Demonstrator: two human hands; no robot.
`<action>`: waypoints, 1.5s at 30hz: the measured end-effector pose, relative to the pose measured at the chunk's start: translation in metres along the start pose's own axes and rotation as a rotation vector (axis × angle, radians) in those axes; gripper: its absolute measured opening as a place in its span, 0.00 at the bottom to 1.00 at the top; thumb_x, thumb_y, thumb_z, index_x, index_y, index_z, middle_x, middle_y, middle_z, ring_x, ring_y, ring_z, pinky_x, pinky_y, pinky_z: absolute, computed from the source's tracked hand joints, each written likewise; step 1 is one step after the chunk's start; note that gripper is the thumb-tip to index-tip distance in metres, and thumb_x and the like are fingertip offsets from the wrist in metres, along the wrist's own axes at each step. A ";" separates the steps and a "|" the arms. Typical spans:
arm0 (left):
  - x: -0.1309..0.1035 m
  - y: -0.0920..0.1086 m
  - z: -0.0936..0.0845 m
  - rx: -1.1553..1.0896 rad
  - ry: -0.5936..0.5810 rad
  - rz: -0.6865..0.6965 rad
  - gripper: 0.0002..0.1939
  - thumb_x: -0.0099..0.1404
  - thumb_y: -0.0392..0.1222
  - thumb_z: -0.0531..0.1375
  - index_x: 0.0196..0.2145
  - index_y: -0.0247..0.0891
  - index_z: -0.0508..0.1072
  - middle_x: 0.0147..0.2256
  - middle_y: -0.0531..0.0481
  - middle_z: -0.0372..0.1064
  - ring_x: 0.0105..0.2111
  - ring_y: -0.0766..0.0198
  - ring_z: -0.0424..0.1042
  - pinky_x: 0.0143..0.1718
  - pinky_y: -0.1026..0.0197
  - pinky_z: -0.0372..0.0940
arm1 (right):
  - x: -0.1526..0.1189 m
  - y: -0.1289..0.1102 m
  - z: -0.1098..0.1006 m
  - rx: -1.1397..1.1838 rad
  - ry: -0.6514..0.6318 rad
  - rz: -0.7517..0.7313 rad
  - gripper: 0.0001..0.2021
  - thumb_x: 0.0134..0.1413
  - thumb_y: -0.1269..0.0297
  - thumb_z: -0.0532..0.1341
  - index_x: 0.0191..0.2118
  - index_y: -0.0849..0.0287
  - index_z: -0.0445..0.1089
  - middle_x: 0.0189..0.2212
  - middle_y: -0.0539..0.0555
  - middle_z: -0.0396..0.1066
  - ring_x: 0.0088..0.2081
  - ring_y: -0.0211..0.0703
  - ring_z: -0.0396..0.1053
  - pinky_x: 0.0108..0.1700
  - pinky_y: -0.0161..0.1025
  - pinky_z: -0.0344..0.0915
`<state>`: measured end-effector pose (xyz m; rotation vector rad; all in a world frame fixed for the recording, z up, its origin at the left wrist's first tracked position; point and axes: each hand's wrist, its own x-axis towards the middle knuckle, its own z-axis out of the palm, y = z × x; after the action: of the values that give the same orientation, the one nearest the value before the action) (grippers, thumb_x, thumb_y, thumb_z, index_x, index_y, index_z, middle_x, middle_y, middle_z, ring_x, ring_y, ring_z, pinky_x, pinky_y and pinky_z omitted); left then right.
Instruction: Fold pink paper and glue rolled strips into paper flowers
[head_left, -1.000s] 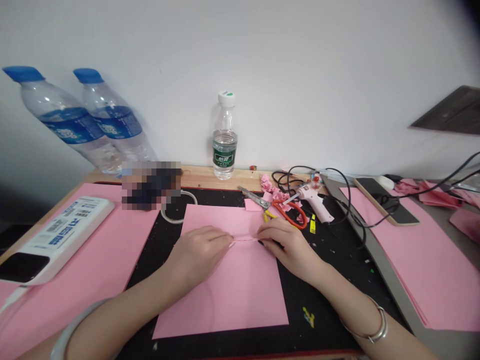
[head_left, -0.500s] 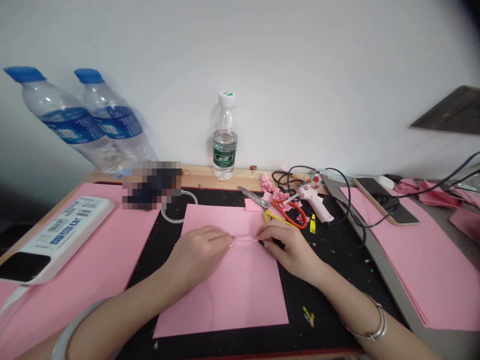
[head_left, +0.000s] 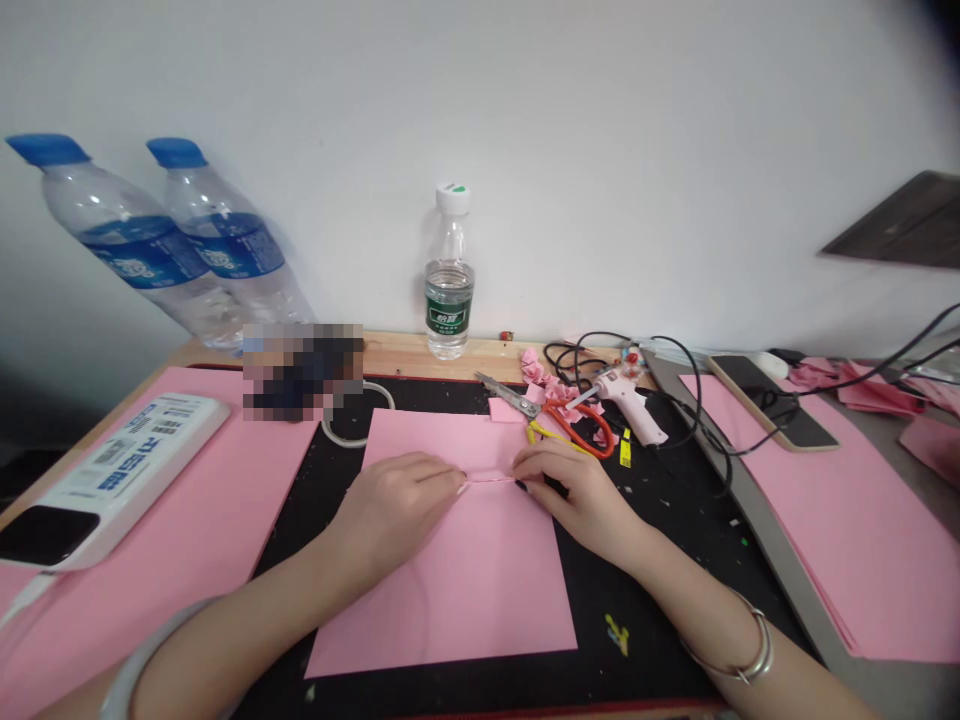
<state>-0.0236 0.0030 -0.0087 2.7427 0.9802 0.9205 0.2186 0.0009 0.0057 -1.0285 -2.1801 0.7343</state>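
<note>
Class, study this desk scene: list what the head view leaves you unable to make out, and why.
Head view, all four:
Ends of the thin pink strip: hidden by the left hand and right hand.
Object under the pixelated patch: masked.
White cable: far end cut off by left edge.
Green label: smallest print too small.

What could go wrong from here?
1. The thin pink strip, pinched between the left hand and right hand, could tear or slip if pulled hard.
2. The scissors lie just beyond the right hand, which might knock them.
3. The glue gun lies beside paper scraps; if hot, which I can't tell, it might stick to or mark them.
</note>
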 end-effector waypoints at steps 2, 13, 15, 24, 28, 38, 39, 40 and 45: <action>0.000 0.000 0.000 0.002 -0.001 0.009 0.13 0.69 0.33 0.51 0.36 0.34 0.77 0.33 0.46 0.76 0.33 0.59 0.75 0.36 0.57 0.71 | 0.000 0.000 0.000 -0.014 -0.003 -0.005 0.10 0.56 0.79 0.56 0.37 0.59 0.70 0.36 0.56 0.71 0.40 0.42 0.68 0.43 0.39 0.65; 0.001 0.001 -0.004 0.047 -0.061 -0.069 0.16 0.71 0.37 0.48 0.40 0.35 0.76 0.39 0.46 0.77 0.35 0.57 0.76 0.37 0.54 0.72 | 0.000 0.001 -0.007 -0.117 0.071 -0.091 0.09 0.58 0.76 0.55 0.39 0.58 0.69 0.39 0.56 0.71 0.43 0.43 0.68 0.46 0.42 0.65; 0.000 -0.002 -0.005 0.077 -0.070 -0.070 0.17 0.70 0.36 0.47 0.41 0.34 0.76 0.39 0.44 0.77 0.35 0.56 0.76 0.36 0.54 0.73 | 0.000 0.003 -0.011 -0.154 0.109 -0.076 0.08 0.58 0.74 0.56 0.40 0.58 0.69 0.41 0.57 0.71 0.46 0.44 0.68 0.49 0.43 0.65; -0.002 -0.010 -0.010 0.081 -0.041 -0.219 0.18 0.68 0.35 0.46 0.47 0.31 0.73 0.44 0.41 0.75 0.38 0.53 0.77 0.38 0.53 0.73 | -0.009 0.062 -0.061 -0.777 0.577 0.449 0.22 0.47 0.68 0.60 0.50 0.66 0.64 0.45 0.67 0.67 0.49 0.59 0.65 0.48 0.52 0.63; -0.001 -0.010 -0.013 0.039 -0.036 -0.306 0.17 0.68 0.36 0.47 0.49 0.34 0.71 0.45 0.43 0.74 0.40 0.55 0.76 0.41 0.53 0.72 | -0.014 0.085 -0.071 -0.800 0.400 0.740 0.24 0.46 0.62 0.60 0.50 0.67 0.64 0.39 0.67 0.70 0.41 0.60 0.70 0.39 0.47 0.65; 0.006 -0.009 -0.017 -0.425 0.005 -0.493 0.18 0.68 0.37 0.52 0.55 0.40 0.68 0.42 0.47 0.72 0.40 0.61 0.71 0.42 0.57 0.67 | -0.006 0.057 -0.077 -0.520 0.719 0.669 0.08 0.45 0.59 0.61 0.28 0.59 0.68 0.19 0.53 0.67 0.21 0.46 0.64 0.24 0.40 0.59; 0.007 -0.008 -0.018 -0.456 -0.010 -0.515 0.18 0.68 0.38 0.53 0.55 0.41 0.68 0.38 0.49 0.71 0.36 0.62 0.71 0.38 0.59 0.68 | -0.007 0.053 -0.075 -0.397 0.756 0.611 0.08 0.46 0.59 0.62 0.28 0.59 0.68 0.19 0.52 0.66 0.20 0.44 0.63 0.23 0.40 0.59; 0.009 -0.008 -0.019 -0.486 -0.027 -0.534 0.19 0.68 0.38 0.53 0.56 0.42 0.67 0.34 0.51 0.69 0.33 0.64 0.69 0.35 0.60 0.67 | -0.007 0.050 -0.073 -0.280 0.776 0.554 0.09 0.46 0.58 0.62 0.28 0.59 0.68 0.20 0.52 0.67 0.21 0.43 0.63 0.23 0.39 0.60; 0.011 0.000 -0.023 -0.693 -0.133 -0.605 0.20 0.69 0.41 0.51 0.59 0.47 0.62 0.29 0.56 0.57 0.25 0.69 0.62 0.27 0.66 0.62 | -0.012 0.041 -0.048 0.179 0.637 0.391 0.13 0.47 0.57 0.65 0.36 0.59 0.69 0.24 0.51 0.71 0.23 0.41 0.67 0.25 0.38 0.66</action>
<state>-0.0296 0.0070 0.0158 1.7653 1.1012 0.7577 0.2785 0.0245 0.0053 -1.3821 -1.3673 0.6396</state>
